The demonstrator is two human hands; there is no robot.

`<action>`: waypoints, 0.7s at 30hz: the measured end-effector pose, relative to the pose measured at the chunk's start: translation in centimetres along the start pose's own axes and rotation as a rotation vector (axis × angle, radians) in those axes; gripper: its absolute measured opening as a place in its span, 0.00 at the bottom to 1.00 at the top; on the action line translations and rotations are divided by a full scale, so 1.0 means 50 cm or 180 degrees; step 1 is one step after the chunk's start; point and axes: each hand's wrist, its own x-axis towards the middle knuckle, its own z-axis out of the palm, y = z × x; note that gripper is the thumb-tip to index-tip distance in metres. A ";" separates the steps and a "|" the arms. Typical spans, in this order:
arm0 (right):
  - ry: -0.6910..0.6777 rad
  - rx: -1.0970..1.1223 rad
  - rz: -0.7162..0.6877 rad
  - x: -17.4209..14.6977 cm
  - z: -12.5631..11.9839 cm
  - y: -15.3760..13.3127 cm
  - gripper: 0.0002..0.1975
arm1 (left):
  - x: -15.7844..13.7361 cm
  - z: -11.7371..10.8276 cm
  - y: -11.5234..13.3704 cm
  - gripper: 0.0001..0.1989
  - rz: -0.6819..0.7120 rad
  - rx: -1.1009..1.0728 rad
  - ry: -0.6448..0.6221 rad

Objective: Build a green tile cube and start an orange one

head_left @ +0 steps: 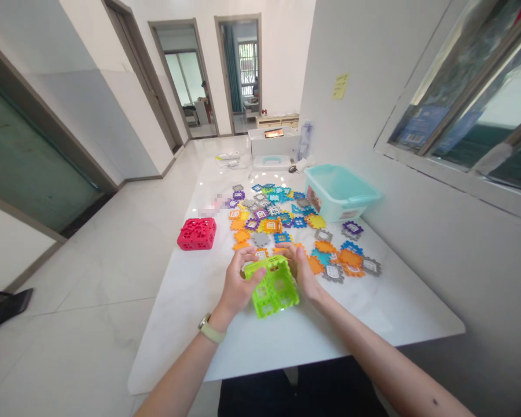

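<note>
A lime-green box (272,289) built from interlocking plastic tiles is between my two hands near the front of the table, its open side tilted toward me. My left hand (242,281) grips its left side, thumb over the edge and fingers behind. On the right and far side, my right hand (301,267) closes round the box, with some fingertips hidden behind it. Beyond my hands lie many loose interlocking tiles (261,238) in orange, grey, purple, blue and yellow. A red box (197,234) of similar tiles stands to the left.
A turquoise plastic tub (342,194) stands at the right by the wall. Farther back are a white lidded box (271,163) with a turquoise handle, a phone (274,133) with a lit screen and a clear bottle (304,141). The white table (191,341) has a rounded front edge.
</note>
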 end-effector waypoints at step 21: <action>-0.0951 -0.4208 -0.0267 0.340 -0.092 0.010 0.20 | 0.037 -0.056 -0.011 0.17 0.0832 0.1020 -0.1678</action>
